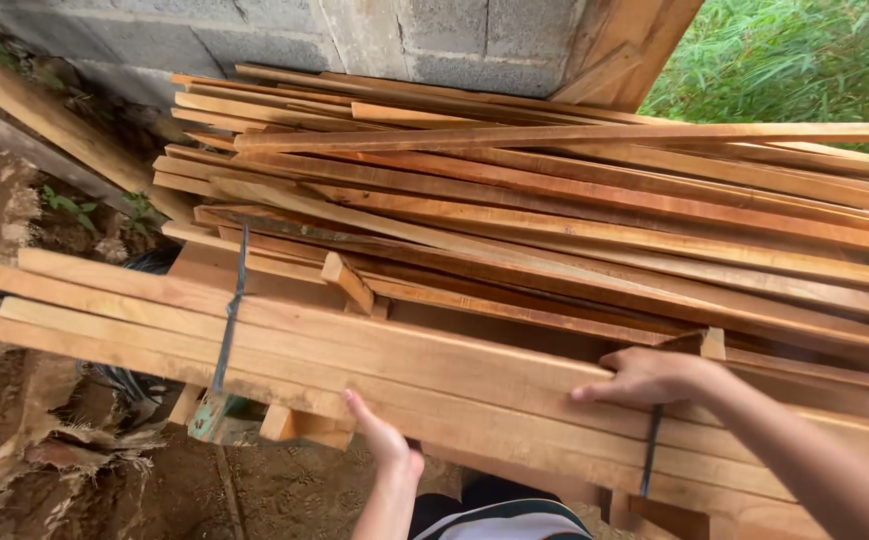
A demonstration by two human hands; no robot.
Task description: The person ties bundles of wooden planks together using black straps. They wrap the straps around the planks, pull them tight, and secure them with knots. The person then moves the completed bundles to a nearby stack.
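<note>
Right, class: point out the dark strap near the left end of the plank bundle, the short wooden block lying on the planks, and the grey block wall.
dark strap (235,300), head view, mid-length over the planks.
short wooden block (347,282), head view, its top face.
grey block wall (454,35), head view, bare block face.
</note>
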